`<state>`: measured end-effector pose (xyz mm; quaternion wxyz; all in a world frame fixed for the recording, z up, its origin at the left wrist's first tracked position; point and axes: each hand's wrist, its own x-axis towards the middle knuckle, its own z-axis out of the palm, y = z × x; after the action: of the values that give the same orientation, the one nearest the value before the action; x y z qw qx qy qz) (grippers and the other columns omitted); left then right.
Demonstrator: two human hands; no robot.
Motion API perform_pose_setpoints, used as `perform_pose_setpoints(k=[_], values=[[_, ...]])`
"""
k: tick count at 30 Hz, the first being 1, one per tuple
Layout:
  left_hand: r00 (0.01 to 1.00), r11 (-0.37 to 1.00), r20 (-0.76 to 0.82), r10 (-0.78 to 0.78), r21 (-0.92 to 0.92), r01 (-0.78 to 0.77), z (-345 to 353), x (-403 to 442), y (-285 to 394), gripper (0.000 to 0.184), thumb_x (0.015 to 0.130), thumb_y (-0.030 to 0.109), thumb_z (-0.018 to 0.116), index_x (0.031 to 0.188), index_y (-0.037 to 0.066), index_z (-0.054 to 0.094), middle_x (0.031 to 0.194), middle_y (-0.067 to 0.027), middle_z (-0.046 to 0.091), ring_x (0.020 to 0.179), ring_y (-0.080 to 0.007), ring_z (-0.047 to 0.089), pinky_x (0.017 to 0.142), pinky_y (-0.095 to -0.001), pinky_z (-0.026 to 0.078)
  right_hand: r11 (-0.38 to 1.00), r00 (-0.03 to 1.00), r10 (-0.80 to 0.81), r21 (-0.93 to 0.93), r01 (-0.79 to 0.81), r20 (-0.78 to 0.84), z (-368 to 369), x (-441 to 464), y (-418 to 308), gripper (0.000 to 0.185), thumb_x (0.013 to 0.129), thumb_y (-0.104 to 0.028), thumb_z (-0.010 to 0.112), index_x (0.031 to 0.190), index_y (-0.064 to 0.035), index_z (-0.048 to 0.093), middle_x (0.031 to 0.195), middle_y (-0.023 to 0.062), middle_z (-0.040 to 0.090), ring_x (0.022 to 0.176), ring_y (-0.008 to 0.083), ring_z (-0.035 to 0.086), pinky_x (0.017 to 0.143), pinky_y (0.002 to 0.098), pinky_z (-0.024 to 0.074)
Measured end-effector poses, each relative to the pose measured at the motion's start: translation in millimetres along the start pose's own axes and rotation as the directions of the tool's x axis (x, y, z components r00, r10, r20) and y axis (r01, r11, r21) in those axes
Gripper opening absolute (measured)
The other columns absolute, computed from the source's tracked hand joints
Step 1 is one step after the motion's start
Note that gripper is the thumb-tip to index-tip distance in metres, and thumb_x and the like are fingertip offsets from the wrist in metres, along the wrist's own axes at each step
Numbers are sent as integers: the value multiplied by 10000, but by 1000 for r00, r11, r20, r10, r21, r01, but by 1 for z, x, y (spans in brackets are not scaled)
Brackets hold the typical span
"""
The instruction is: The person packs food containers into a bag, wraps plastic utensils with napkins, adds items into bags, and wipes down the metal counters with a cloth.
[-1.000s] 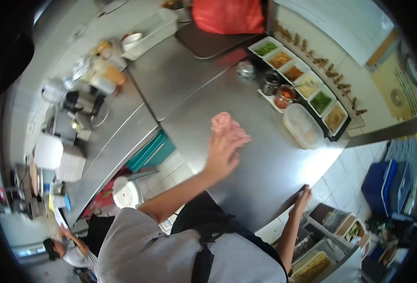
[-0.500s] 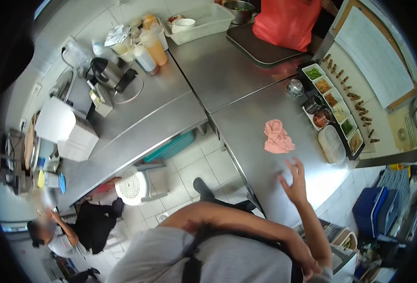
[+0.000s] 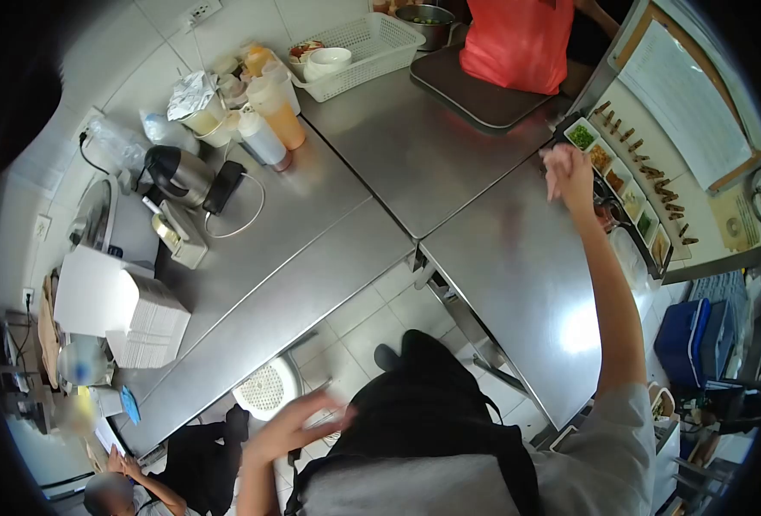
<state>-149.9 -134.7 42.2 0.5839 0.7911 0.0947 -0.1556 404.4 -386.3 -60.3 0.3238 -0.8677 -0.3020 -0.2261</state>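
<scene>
My right hand [image 3: 572,178] reaches over the far side of the steel table on the right, beside the condiment tray. Its fingers are closed around what appears to be the bunched pink cloth [image 3: 554,179], most of which the hand hides. The hand also covers part of the black condiment tray [image 3: 658,249] and the small jars next to it. My left hand [image 3: 299,427] hangs at my left side, in front of the white stool [image 3: 267,389]. Its fingers are apart and slightly blurred, holding nothing.
A red plastic bag [image 3: 518,43] stands on a dark tray [image 3: 449,82] at the back. On the left counter are a kettle [image 3: 177,175], squeeze bottles [image 3: 264,142] and a white carton [image 3: 144,318]. Another person [image 3: 153,490] sits at lower left.
My right hand has moved forward to the condiment tray, and the pink cloth is gone from the tabletop. My left hand has left my right arm and swung to my left side.
</scene>
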Motion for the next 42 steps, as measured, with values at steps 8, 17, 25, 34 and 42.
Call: perform_pose_setpoints(k=[8, 17, 25, 34, 42], values=[[574, 755, 495, -652, 356, 550, -42, -77, 53, 388, 733, 321, 659, 875, -37, 611, 789, -237, 613, 755, -375, 604, 661, -403, 467, 888, 888, -449, 165, 430, 100, 212, 79, 185, 184, 758, -87, 591, 942, -89, 592, 1029, 109, 568, 956, 340, 572, 813, 460, 460], [773, 773, 68, -631, -22, 633, 2, -48, 55, 278, 695, 270, 692, 853, 47, 642, 744, -153, 635, 787, -314, 625, 681, -372, 474, 506, 751, -595, 860, 73, 286, 166, -122, -227, 193, 808, -79, 574, 997, -45, 558, 1052, 138, 530, 1045, 304, 479, 937, 396, 369], [814, 813, -176, -554, -326, 483, 65, -37, -2, 292, 651, 143, 701, 927, 62, 650, 752, -62, 657, 785, -214, 634, 724, -316, 487, 426, 571, -526, 777, -464, 630, 202, -49, -306, 190, 801, -27, 575, 984, -54, 532, 865, 1, 519, 778, 62, 503, 668, 210, 437], [102, 519, -551, -828, -687, 509, 161, 1, -171, 205, 838, 161, 623, 1010, 50, 634, 883, -102, 664, 787, -182, 634, 738, -314, 497, 801, 769, -583, 343, 490, 263, 334, -72, -310, 371, 814, -116, 520, 1172, -23, 510, 1170, 174, 533, 1171, 354, 450, 1003, 456, 326], [129, 520, -508, -852, -791, 322, 201, -28, -257, 302, 817, 260, 628, 1065, 88, 641, 992, -127, 678, 927, -279, 653, 826, -399, 500, 201, 102, -979, 870, 450, 174, 313, -257, -530, 483, 886, -182, 453, 1337, -14, 411, 1374, 206, 404, 1295, 386, 338, 1093, 460, 229]])
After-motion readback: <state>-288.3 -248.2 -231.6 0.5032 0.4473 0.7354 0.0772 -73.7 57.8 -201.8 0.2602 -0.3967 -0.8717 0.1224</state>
